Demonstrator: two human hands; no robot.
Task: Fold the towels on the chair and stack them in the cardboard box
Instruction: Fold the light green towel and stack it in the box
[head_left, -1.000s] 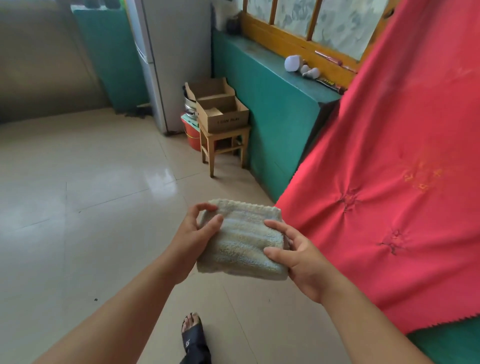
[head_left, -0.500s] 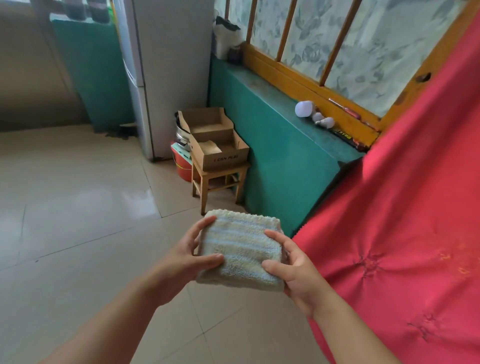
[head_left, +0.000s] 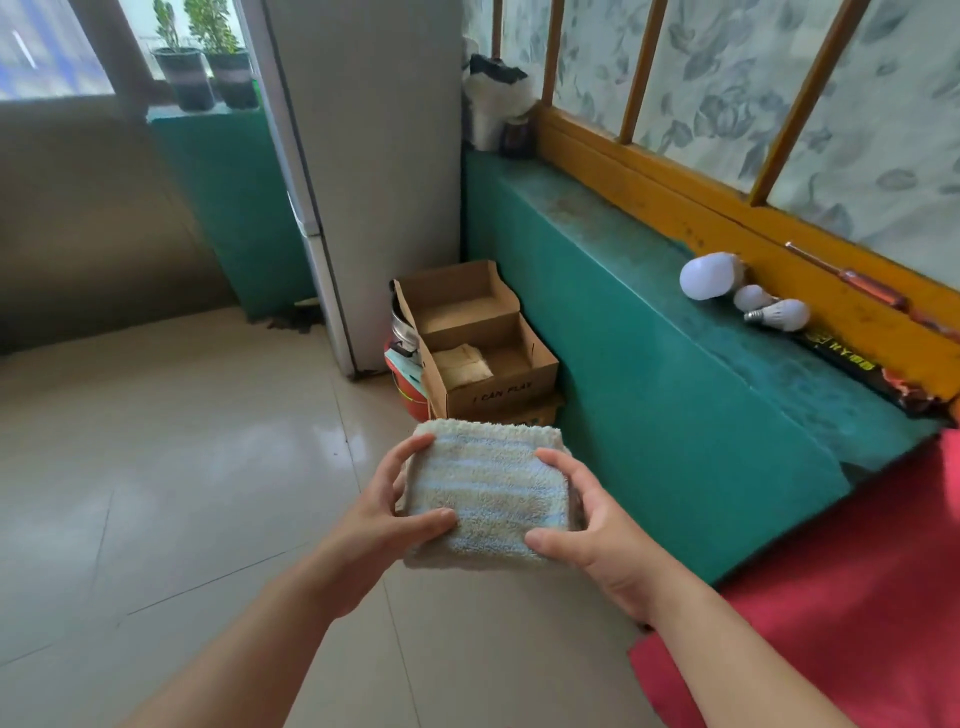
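Both hands, left hand and right hand, pinched the folded towel flat (keeping folds) before the box.

Both bare forearms reach up from the bottom of the frame toward its centre. The left hand grips the left edge of a folded towel, thumb on top and fingers curled along the side. The right hand grips the right edge likewise, thumb pressed on top.
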